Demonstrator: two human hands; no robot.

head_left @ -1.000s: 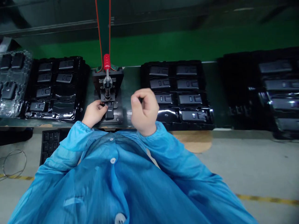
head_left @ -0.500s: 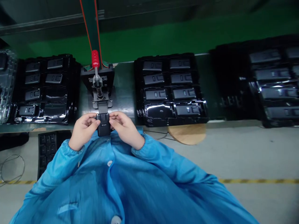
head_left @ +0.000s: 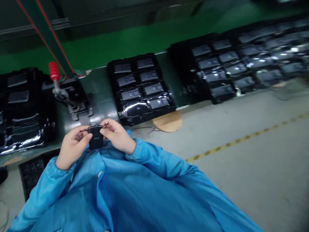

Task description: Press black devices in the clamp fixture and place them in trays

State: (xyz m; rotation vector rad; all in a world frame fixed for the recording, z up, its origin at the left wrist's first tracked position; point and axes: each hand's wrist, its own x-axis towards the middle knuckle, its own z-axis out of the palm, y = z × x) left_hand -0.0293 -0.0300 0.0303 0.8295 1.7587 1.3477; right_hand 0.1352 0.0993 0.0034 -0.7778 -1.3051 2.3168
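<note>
A small black rectangular device [head_left: 96,140] with faint lettering on its face is held close to my chest, in front of the bench edge. My left hand [head_left: 73,145] pinches its left side between thumb and fingers. On the opposite side, my right hand [head_left: 117,135] grips near the upper corner, thumb on the front. Just beyond the device stands a clamp fixture [head_left: 77,104] with a red-handled toggle lever [head_left: 54,71]. What lies behind the device is hidden.
Black plastic trays of similar devices line the bench: one tray [head_left: 134,108] right of the fixture, a left stack [head_left: 21,122], and more trays [head_left: 214,77] farther right. A round wooden stool top [head_left: 169,121] shows below the bench. Another dark tray [head_left: 30,169] sits low at left.
The camera view has turned, so the bench now slants and more trays show at right. Both hands keep hold of the device; its face now looks darker and its lettering fainter.
</note>
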